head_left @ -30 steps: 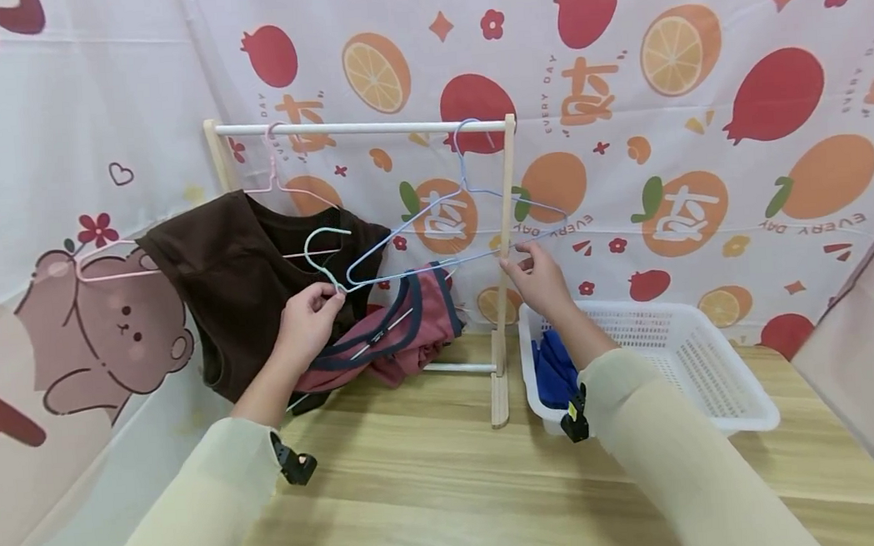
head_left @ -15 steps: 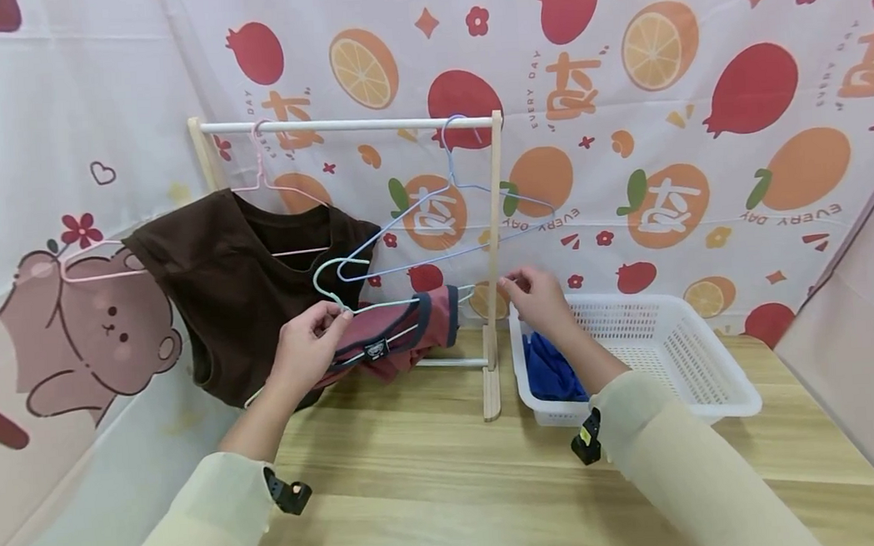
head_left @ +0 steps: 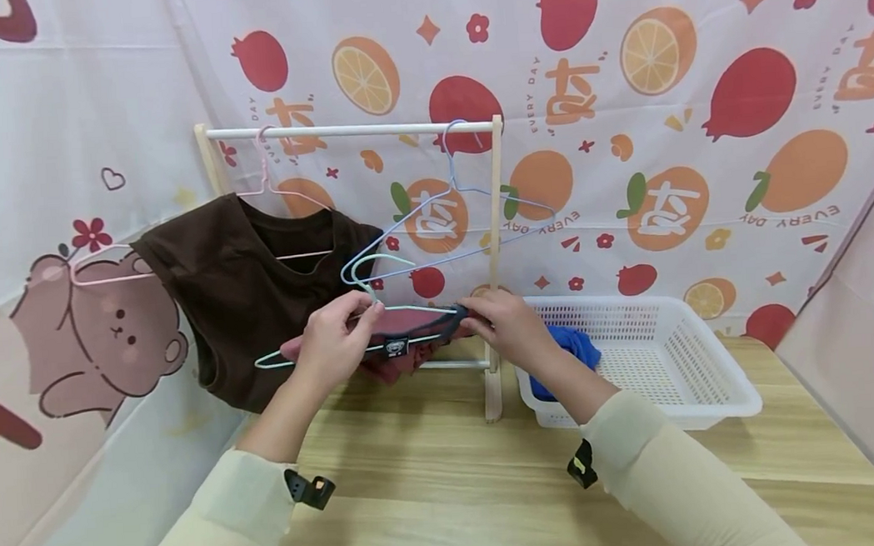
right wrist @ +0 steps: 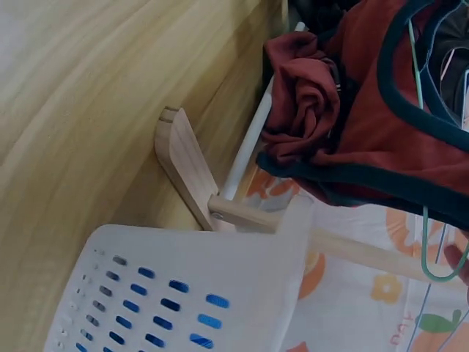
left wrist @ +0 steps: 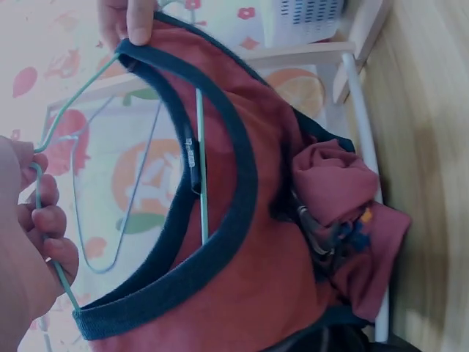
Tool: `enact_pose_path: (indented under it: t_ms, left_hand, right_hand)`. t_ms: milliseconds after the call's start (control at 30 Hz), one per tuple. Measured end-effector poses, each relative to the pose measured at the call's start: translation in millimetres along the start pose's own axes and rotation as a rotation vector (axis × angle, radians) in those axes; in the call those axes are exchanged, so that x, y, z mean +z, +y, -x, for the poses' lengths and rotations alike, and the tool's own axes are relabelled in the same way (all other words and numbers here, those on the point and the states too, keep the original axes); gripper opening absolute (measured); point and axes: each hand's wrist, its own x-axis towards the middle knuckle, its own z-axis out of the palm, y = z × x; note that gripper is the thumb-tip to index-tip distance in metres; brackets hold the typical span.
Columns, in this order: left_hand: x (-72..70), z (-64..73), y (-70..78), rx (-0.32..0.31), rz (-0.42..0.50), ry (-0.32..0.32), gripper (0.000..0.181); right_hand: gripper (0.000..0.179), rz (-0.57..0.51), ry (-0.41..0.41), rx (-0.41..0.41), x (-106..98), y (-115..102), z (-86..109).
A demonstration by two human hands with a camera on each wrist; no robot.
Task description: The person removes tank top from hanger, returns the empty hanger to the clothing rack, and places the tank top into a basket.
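My left hand (head_left: 335, 333) pinches a mint-green clothes hanger (left wrist: 204, 169) just below its hook. A dusty-red shirt (left wrist: 278, 257) with dark teal trim hangs on this hanger, its lower part bunched up. Through the neckline a dark label (left wrist: 192, 163) shows. My right hand (head_left: 508, 323) pinches the teal neckband at the shirt's right shoulder, with thumb and finger on it in the left wrist view. One hanger end pokes out past the teal edge in the right wrist view, beside the fingertips (right wrist: 456, 257).
Behind stands a rack with a white rail (head_left: 353, 130). A dark brown sleeveless top (head_left: 218, 261) hangs there on a pink hanger (head_left: 264, 171), beside a bare blue hanger (head_left: 448, 159). A white basket (head_left: 704, 415) holding blue cloth (head_left: 580, 343) stands on the wooden table (head_left: 420, 491) at right.
My right hand has come down from beside the rack post and left to the shirt's shoulder, taking hold of the neckband. My left hand has shifted slightly right with the hanger.
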Motion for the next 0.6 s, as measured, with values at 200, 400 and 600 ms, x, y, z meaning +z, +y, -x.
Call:
enact_pose_path:
  t_ms: [200,400,600]
  left_hand:
    - [2.3,-7.4,9.7,0.102,-0.051,-0.024,0.014]
    - [2.9,-19.7,16.0,0.180,-0.070,-0.039,0.014]
    - [5.7,-22.5,15.2,0.168,-0.061,-0.023,0.014]
  right_hand:
    - [0.022,-0.154,0.024,0.040,-10.0,5.3,8.4]
    - [0.022,-0.317,0.084,0.156,-20.4,16.5,15.5]
    - [0.026,-0.448,0.217,0.370,-30.8,32.3,23.4]
